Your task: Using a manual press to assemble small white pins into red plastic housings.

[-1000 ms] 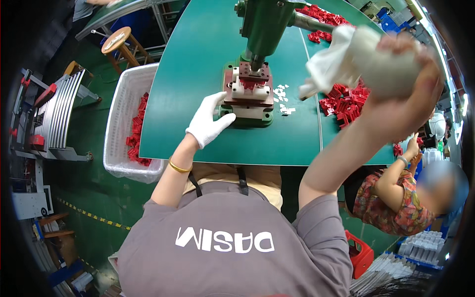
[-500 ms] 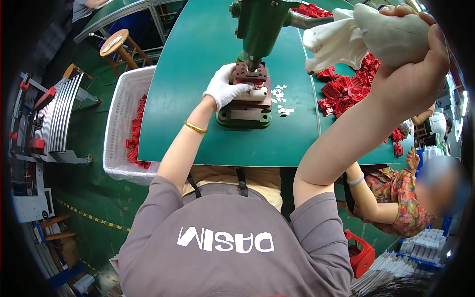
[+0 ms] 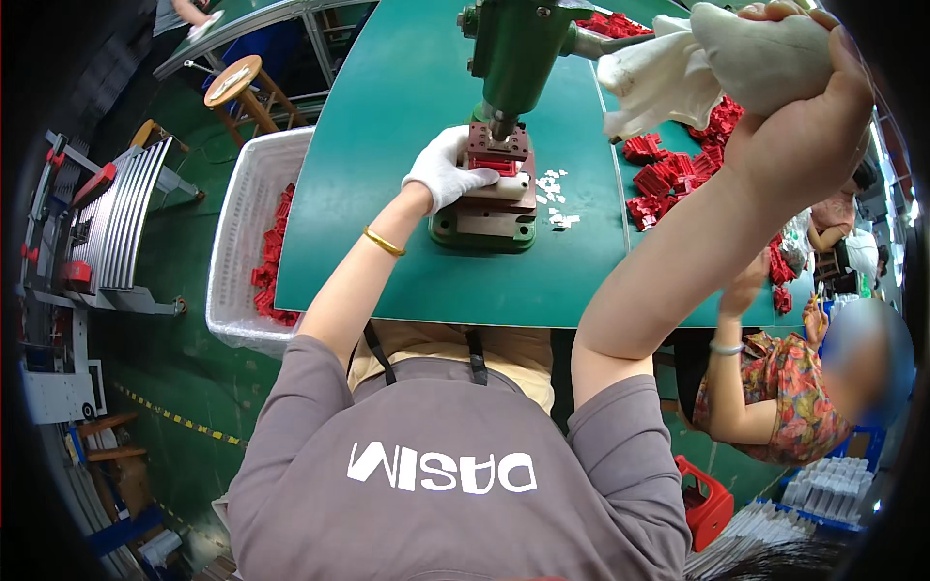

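A green hand press (image 3: 518, 63) stands on the green table, its ram down on a reddish-brown die block (image 3: 497, 142). My left hand (image 3: 446, 172), in a white glove, is at the left of the die. Its thumb and fingers close on a red plastic part (image 3: 500, 167) sitting under the block. The fingers behind the die are hidden. My right hand (image 3: 809, 102) is raised at upper right, wrapped round the press's lever handle (image 3: 760, 58), which is padded with white cloth. Small white scraps (image 3: 554, 189) lie right of the press.
Red plastic parts (image 3: 668, 179) are heaped on the table to the right. A white crate (image 3: 232, 261) with more red parts stands at the table's left side. A co-worker (image 3: 756, 397) in a flowered top sits at the right, one arm by the red parts. A wooden stool (image 3: 232, 82) stands at far left.
The view has shifted slightly. More of the red plastic part shows beneath the die block. The co-worker's arm has moved up toward the red parts. Both my hands keep their holds.
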{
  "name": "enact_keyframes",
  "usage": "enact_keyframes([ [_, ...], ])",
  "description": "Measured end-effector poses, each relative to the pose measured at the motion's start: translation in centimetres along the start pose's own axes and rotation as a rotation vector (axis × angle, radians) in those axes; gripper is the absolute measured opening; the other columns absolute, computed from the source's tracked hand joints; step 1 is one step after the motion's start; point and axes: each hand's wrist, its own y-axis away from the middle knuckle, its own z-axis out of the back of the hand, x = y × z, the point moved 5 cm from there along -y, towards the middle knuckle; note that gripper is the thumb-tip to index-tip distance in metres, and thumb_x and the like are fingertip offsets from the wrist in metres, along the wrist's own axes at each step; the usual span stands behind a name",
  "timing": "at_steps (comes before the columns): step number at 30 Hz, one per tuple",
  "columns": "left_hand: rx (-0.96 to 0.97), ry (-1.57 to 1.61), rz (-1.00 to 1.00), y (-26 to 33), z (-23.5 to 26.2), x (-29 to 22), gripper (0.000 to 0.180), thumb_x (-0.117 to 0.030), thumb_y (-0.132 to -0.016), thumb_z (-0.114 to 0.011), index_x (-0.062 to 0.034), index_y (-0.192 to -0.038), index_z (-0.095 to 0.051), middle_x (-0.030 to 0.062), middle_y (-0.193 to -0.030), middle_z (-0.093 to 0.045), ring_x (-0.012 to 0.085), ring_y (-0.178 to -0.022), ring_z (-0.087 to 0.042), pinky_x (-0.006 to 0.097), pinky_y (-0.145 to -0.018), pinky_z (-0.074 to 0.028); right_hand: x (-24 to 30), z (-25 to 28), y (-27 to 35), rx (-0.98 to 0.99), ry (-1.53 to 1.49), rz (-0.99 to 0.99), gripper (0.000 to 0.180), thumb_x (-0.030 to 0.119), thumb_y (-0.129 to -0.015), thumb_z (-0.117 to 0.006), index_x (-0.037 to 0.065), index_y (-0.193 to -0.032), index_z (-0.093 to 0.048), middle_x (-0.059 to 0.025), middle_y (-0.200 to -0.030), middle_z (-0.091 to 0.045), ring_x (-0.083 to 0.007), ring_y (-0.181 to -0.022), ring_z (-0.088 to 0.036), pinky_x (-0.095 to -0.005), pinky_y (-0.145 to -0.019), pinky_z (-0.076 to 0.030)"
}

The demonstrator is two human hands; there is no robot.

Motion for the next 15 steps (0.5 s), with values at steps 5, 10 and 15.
enact_keyframes([
  [5,-0.078,0.120,-0.102,2.7,-0.6,-0.8,0.086,-0.015,-0.069,-0.084,-0.0049,-0.140,-0.038,0.0132,-0.130,-0.051,0.0267,-0.116,-0.054,0.037,-0.105,-0.043,-0.4,2.2,1.3,0.063,0.032,0.093,0.028,0.031,-0.093,-0.054,0.004,-0.097,-0.059,-0.0090,-0.079,-0.061,-0.0150,-0.070,-0.062,-0.0269,-0.065,-0.052],
  [10,-0.238,0.198,0.045,6.8,2.2,2.0,0.102,-0.012,-0.067,-0.085,0.0001,-0.147,-0.024,0.0201,-0.148,-0.034,0.0306,-0.135,-0.040,0.041,-0.112,-0.036,1.4,5.8,15.2,0.123,-0.013,-0.022,0.015,0.020,-0.088,-0.048,0.008,-0.080,-0.043,-0.0098,-0.075,-0.054,-0.0247,-0.074,-0.056,-0.0429,-0.074,-0.044],
  [15,-0.241,0.155,0.050,7.5,3.9,1.7,0.093,-0.021,-0.071,-0.083,0.0018,-0.145,-0.031,0.0192,-0.145,-0.040,0.0281,-0.135,-0.040,0.040,-0.113,-0.034,2.6,6.2,14.7,0.266,0.234,-0.010,0.018,0.023,-0.085,-0.054,0.009,-0.081,-0.043,-0.0109,-0.078,-0.056,-0.0251,-0.072,-0.055,-0.0416,-0.069,-0.042],
])
